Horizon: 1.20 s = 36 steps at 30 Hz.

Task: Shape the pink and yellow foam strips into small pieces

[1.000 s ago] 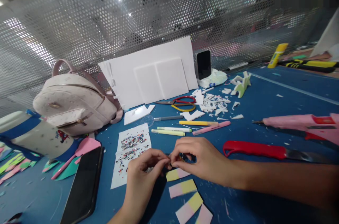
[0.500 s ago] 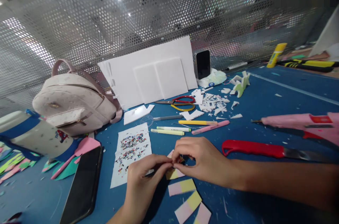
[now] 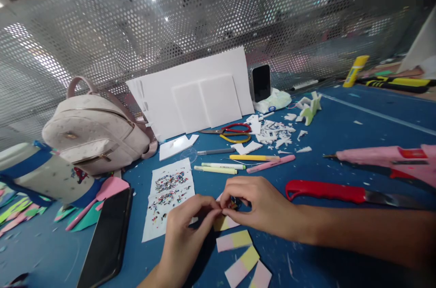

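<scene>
My left hand [image 3: 185,229] and my right hand [image 3: 259,204] meet fingertip to fingertip low in the middle of the blue table [image 3: 340,133]. Both are pinched shut around a tiny dark object [image 3: 233,203] that I cannot make out. Right under them lie pink-and-yellow foam strips [image 3: 235,240], one partly covered by my fingers. Just left of my left hand lies a white sheet [image 3: 169,195] sprinkled with small coloured bits.
A red-handled knife [image 3: 327,191] and a pink glue gun [image 3: 384,156] lie to the right. Pens [image 3: 254,158], scissors [image 3: 235,132], white foam boards [image 3: 194,92] and scraps [image 3: 275,132] lie behind. A backpack [image 3: 93,131] and a black phone [image 3: 107,238] are on the left.
My two hands have drawn a little closer together over the foam strips; their pinch holds. Nothing else has moved.
</scene>
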Each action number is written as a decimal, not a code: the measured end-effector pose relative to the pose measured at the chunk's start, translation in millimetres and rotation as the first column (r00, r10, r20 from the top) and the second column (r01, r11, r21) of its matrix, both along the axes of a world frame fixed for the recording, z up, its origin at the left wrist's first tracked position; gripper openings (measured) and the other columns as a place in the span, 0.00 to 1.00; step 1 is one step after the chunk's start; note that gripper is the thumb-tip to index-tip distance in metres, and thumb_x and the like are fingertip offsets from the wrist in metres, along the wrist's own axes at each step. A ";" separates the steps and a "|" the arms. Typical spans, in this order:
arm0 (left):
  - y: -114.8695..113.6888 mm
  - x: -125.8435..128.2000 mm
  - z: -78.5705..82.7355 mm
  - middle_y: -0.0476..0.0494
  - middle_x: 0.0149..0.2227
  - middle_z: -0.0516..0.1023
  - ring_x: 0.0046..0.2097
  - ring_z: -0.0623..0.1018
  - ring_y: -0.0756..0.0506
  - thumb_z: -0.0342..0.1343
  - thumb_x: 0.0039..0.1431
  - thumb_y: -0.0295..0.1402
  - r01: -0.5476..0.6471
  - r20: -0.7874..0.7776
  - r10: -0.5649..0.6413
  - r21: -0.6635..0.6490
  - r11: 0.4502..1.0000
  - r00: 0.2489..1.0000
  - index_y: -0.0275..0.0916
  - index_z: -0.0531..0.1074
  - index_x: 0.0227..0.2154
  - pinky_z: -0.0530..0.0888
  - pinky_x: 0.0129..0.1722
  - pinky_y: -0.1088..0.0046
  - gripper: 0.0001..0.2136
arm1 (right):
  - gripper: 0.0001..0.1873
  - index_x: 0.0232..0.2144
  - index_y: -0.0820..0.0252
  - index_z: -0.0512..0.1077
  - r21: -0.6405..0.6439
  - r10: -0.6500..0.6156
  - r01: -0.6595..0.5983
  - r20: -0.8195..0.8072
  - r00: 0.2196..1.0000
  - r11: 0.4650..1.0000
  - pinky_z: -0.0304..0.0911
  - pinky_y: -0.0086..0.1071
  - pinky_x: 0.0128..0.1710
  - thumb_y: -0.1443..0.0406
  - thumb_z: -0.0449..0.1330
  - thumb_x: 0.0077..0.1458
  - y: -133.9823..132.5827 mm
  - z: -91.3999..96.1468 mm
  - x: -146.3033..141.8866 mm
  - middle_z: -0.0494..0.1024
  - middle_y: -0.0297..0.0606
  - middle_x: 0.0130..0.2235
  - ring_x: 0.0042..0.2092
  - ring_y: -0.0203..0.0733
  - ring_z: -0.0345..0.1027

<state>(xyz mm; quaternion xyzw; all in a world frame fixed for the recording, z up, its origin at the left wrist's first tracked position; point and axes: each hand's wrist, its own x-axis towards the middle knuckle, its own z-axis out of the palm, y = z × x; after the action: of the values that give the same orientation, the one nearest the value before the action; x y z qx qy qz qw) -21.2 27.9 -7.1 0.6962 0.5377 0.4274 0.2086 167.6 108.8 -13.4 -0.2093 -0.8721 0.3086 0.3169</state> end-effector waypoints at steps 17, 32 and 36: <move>0.4 4.6 4.2 0.48 0.27 0.79 0.29 0.81 0.49 0.54 0.64 0.29 0.123 0.273 -0.068 -0.187 0.975 0.959 0.38 0.71 0.30 0.74 0.31 0.77 0.06 | 0.03 0.35 0.60 0.75 -0.270 0.056 -0.085 -0.111 0.992 0.959 0.57 0.26 0.30 0.70 0.63 0.57 5.1 9.1 -2.1 0.75 0.33 0.36 0.31 0.32 0.63; 0.0 5.6 1.6 0.46 0.29 0.82 0.32 0.81 0.48 0.53 0.66 0.30 0.233 0.383 -0.123 -0.257 0.938 0.916 0.39 0.69 0.32 0.75 0.35 0.76 0.06 | 0.03 0.35 0.63 0.73 -0.460 0.179 -0.198 -0.086 0.980 0.866 0.54 0.24 0.27 0.71 0.61 0.55 8.8 6.8 -3.2 0.70 0.29 0.28 0.27 0.31 0.58; 0.7 5.6 1.8 0.45 0.30 0.82 0.32 0.82 0.47 0.53 0.66 0.31 0.236 0.418 -0.110 -0.264 0.935 0.902 0.39 0.69 0.32 0.76 0.35 0.74 0.06 | 0.03 0.35 0.63 0.72 -0.472 0.171 -0.186 -0.076 0.982 0.862 0.54 0.24 0.26 0.71 0.60 0.55 8.5 7.9 -3.9 0.70 0.29 0.27 0.26 0.31 0.59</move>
<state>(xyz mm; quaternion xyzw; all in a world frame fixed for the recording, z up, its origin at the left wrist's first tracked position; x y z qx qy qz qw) -15.6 28.6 -5.2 0.5994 0.4795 0.4497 0.4567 163.8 117.3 -5.5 -0.1943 -0.7799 0.5447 0.2393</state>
